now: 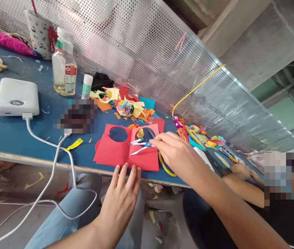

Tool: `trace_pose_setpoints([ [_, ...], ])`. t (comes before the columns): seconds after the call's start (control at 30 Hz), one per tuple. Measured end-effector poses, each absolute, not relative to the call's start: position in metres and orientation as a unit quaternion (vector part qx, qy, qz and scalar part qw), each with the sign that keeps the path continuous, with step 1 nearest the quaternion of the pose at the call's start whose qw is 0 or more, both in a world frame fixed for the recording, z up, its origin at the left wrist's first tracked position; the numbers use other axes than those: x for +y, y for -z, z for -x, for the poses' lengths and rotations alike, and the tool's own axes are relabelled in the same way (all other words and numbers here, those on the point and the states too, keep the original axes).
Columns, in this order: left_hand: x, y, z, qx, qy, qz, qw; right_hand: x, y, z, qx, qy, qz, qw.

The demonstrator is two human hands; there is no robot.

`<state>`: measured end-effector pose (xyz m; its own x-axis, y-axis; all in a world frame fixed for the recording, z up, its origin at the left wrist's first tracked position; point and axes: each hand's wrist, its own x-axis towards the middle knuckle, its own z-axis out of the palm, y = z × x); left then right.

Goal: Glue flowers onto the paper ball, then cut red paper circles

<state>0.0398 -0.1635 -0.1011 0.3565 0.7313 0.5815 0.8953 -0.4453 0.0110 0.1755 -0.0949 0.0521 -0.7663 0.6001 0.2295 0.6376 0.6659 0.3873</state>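
Folded red paper [113, 152] lies near the front edge of the blue table, with two round holes cut through it. My left hand [122, 193] is open, its fingertips resting on the paper's near edge. Above the right half of the sheet, my right hand [171, 148] pinches the top of a blue-and-white drawing compass [143, 147]. The compass is tilted almost flat and its legs point left. Whether its tips touch the paper I cannot tell. Part of the right-hand hole is hidden behind the compass and my fingers.
Coloured paper scraps [136, 107], a glue stick [87, 86] and a glass bottle [65, 65] stand or lie behind. A white power bank [16, 97] with a cable [56, 166] sits left. A yellow ring [166, 166] is beside the paper. A co-worker's hands [242, 171] are at right.
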Motion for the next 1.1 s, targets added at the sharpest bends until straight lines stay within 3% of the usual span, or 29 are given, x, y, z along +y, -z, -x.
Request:
trace_pose_setpoints([
  [0.37,-0.164,0.099,-0.038,-0.498,0.24,0.818,0.156,-0.094,-0.054,-0.167,-0.924,0.17,0.337,0.064],
  [0.7,-0.163,0.099,-0.038,-0.495,0.236,0.82,0.162,-0.067,-0.038,-0.175,-0.923,0.119,0.292,0.223],
  [1.1,-0.163,0.095,-0.037,-0.497,0.212,0.828,0.153,-0.06,-0.039,-0.192,-0.916,0.262,0.264,0.151],
])
